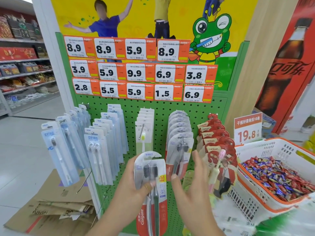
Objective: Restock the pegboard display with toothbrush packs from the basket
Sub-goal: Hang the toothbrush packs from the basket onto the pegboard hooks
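My left hand (132,183) grips a Colgate twin toothbrush pack (150,189) upright in front of the green pegboard (160,109). Its thumb lies across the pack's front. My right hand (196,183) is beside it, fingers straight, its thumb tip close to the pack's right edge. Just behind hangs a row of matching Colgate packs (179,133) on a peg. Other rows hang alongside: blue-white packs (100,149), white packs (144,126) and red canban packs (215,143). No toothbrush basket is in view.
A white and orange basket (265,150) full of wrapped candies stands at the right, with a 19.8 price sign (248,128) behind it. Flattened cardboard (56,206) lies on the floor at the left. Price tags (136,70) cover the upper board. An empty peg (85,181) juts out low left.
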